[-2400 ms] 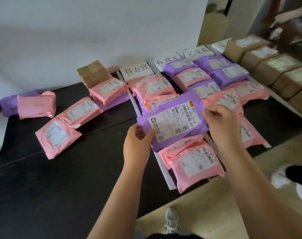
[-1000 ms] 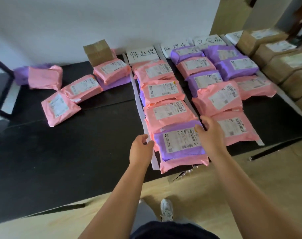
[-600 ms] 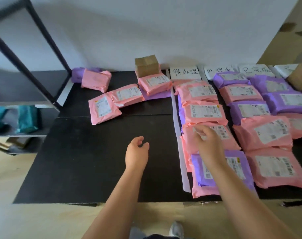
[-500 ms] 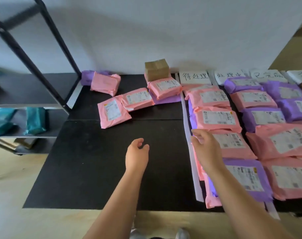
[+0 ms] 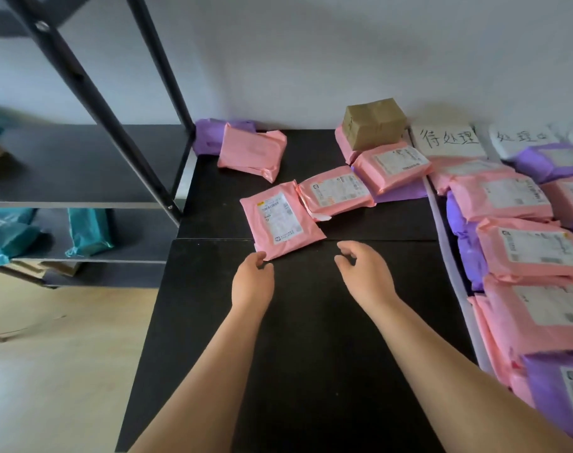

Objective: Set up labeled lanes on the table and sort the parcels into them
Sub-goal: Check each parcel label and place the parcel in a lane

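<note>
Head view: left hand (image 5: pixel 253 282) loosely curled, fingers released, tips at the near corner of a pink parcel (image 5: pixel 281 220) lying flat on the black bench (image 5: pixel 311 338). Right hand (image 5: pixel 365 276) just beside, fingers loose, grasping nothing. Sorted parcels in lanes at right, below a handwritten label (image 5: pixel 448 140).

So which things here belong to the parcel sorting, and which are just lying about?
Job: pink plastic mailer with white label nearest the left hand; pink mailers behind it; brown cardboard box; white handwritten paper lane sign; white paper divider strip; sorted pink and purple mailers in the lane.
Lying about: black metal shelf rack; teal plastic bags on its shelf.
</note>
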`<state>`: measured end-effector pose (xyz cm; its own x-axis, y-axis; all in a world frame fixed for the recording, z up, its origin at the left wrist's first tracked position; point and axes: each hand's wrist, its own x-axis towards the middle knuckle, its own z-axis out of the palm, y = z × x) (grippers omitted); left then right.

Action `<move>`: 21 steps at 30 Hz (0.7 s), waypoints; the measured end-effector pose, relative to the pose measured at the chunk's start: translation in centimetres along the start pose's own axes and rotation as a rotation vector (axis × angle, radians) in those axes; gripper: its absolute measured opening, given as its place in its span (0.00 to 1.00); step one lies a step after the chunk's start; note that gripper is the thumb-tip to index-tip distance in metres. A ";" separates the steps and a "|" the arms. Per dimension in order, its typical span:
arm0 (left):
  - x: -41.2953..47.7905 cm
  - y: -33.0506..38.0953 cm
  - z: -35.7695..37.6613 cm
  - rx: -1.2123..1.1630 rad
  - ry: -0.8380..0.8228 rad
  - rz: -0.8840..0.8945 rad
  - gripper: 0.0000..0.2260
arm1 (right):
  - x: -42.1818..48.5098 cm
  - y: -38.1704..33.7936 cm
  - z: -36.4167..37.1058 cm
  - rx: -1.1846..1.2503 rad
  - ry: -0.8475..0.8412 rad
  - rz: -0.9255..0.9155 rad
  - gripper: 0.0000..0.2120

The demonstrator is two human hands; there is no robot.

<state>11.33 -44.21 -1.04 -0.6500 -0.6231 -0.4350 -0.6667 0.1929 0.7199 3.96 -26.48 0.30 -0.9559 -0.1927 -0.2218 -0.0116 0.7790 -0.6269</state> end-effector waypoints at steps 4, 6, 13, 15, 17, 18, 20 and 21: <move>3.8 0.0 -0.4 0.060 -0.097 0.019 0.21 | 3.3 -2.1 2.6 -0.125 -0.082 0.071 0.21; 5.3 0.0 -0.2 0.095 -0.144 0.012 0.22 | 5.0 -2.9 3.6 -0.217 -0.128 0.086 0.22; 8.5 -0.9 0.5 0.189 -0.252 0.008 0.23 | 9.7 -4.6 6.6 -0.408 -0.200 0.174 0.15; 8.9 -1.1 0.7 0.199 -0.256 0.022 0.21 | 10.1 -4.8 7.2 -0.433 -0.205 0.191 0.14; 9.2 -1.4 0.8 0.182 -0.255 0.005 0.21 | 10.3 -4.7 7.8 -0.445 -0.186 0.184 0.14; 9.1 -1.6 0.8 0.161 -0.250 -0.018 0.21 | 10.2 -4.6 8.0 -0.442 -0.173 0.175 0.14; 8.9 -1.8 0.6 0.120 -0.222 -0.043 0.21 | 10.0 -4.4 8.4 -0.411 -0.141 0.163 0.17; 8.7 -1.8 0.5 0.106 -0.205 -0.047 0.21 | 9.9 -4.3 8.5 -0.386 -0.121 0.160 0.17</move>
<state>6.71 -49.63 -6.43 -0.6706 -0.4683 -0.5753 -0.7255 0.2523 0.6403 -2.93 -36.79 -5.51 -0.9136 -0.1021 -0.3936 0.0027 0.9664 -0.2570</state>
